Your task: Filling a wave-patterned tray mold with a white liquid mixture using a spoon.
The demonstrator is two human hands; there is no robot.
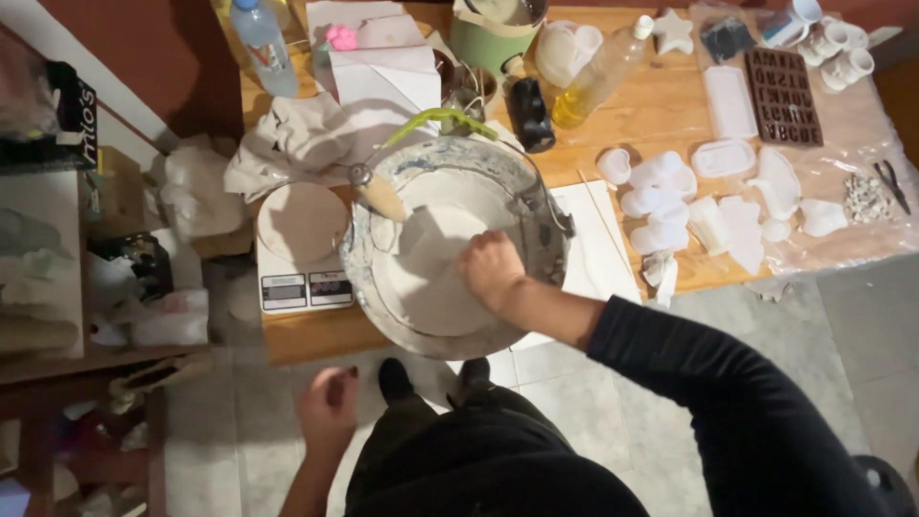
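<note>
- The left hand (327,407) is seen nearest, hanging free below the bench edge over the tiled floor (613,383); its fingers are loosely curled and nothing is held in it.
- The right hand (490,270) is reached into the large white-smeared bucket (378,297), which stands at the near edge of the wooden bench (661,110). The hand is closed, knuckles up, and is pressed into the pale mass (431,278) inside; whether something is gripped under the fingers cannot be told.
- The pale mass is judged to be in the middle of being worked: the bucket walls are smeared and the surface is uneven, so the mixing appears begun but not finished.
- A spatula-like tool with a pale blade (381,196) is rested on the bucket's far-left rim, untouched.
- Just left of the bucket, a digital scale (306,287) carries a round flat disc (302,222); weighing seems to be done or set aside.
- To the right, a cluster of white moulds and cast pieces (661,206) is laid out on clear plastic sheeting; whether these are filled cannot be told.
- Further right, a brown letter mould (785,96) and a white rectangular tray (729,101) lie apparently unfilled, so pouring is judged to remain.
- At the far edge, a bottle of yellow liquid (598,77), a green pot (493,38), a clear water bottle (263,38) and crumpled cloth (292,144) are seen.
</note>
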